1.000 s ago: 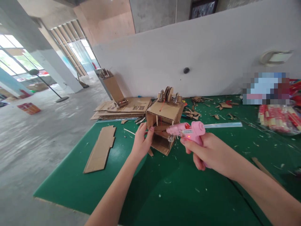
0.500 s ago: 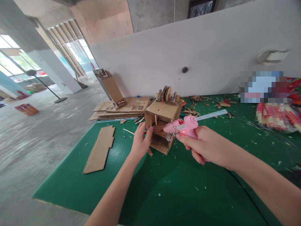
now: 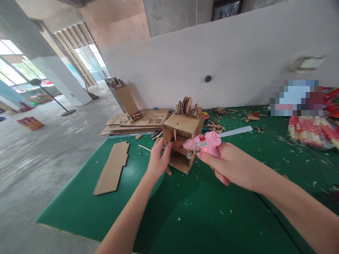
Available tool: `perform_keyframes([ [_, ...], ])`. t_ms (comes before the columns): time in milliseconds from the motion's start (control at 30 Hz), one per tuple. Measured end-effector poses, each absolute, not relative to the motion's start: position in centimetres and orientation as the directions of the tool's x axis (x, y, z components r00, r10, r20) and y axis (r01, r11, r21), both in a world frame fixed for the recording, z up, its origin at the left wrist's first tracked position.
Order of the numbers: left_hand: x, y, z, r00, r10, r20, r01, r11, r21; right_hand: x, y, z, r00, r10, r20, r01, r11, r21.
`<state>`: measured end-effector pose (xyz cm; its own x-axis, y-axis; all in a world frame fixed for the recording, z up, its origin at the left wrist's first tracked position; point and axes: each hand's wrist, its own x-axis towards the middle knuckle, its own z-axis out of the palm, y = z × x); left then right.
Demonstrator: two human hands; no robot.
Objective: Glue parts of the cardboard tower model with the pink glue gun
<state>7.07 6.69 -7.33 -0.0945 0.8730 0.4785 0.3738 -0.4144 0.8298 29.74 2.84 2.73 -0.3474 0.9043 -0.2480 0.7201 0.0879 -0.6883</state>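
A cardboard box [image 3: 190,123] with an open front and an inner shelf stands on the green table. Round cardboard discs [image 3: 187,105] sit on its top, and a red string passes down through it. My left hand [image 3: 159,158] grips the box's left edge between thumb and fingers. In my right hand [image 3: 227,164] is a pink glue gun [image 3: 203,143], its small light glowing orange and a clear glue stick [image 3: 235,132] jutting from its rear. The nozzle points left into the box opening; whether it touches cardboard I cannot tell.
A flat cardboard piece [image 3: 112,169] lies left on the green table [image 3: 71,208]. Stacked cardboard sheets [image 3: 143,118] lie behind, beside an upright cardboard piece [image 3: 127,98]. Scraps [image 3: 251,116] litter the back, bagged red-and-white packets [image 3: 307,130] lie right, and a black cord [image 3: 275,215] trails beneath my right arm.
The glue gun and my right hand have shifted slightly left, and the rear of the glue stick has dipped a little. My left hand keeps its hold on the box.
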Motion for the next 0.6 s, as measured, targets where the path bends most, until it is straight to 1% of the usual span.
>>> perform_keyframes([
  [200, 6.9, 6.7, -7.4, -0.085, 0.878, 0.471, 0.367, -0.412, 0.834, 30.0, 2.8, 2.5, -0.351, 0.902, -0.251, 0.718, 0.087, -0.69],
  [267, 6.9, 6.7, -7.4, -0.088, 0.892, 0.443, 0.32, -0.396, 0.861, 30.1, 2.7, 2.5, -0.342, 0.899, -0.273, 0.698, 0.049, -0.714],
  [333, 6.9, 6.7, -7.4, -0.082, 0.911, 0.405, 0.202, -0.383, 0.902, 30.2, 2.5, 2.6, -0.322, 0.897, -0.304, 0.661, -0.017, -0.75],
  [400, 6.9, 6.8, -7.5, -0.063, 0.928, 0.368, 0.027, -0.367, 0.93, 30.3, 2.3, 2.6, -0.304, 0.897, -0.321, 0.634, -0.061, -0.771],
  [500, 6.8, 6.8, -7.7, -0.039, 0.947, 0.319, -0.216, -0.32, 0.922, 30.5, 2.0, 2.3, -0.298, 0.905, -0.303, 0.632, -0.05, -0.773],
  [600, 6.6, 6.7, -7.8, 0.01, 0.957, 0.291, -0.331, -0.272, 0.904, 30.8, 1.4, 1.9, -0.282, 0.921, -0.27, 0.631, -0.034, -0.775],
])
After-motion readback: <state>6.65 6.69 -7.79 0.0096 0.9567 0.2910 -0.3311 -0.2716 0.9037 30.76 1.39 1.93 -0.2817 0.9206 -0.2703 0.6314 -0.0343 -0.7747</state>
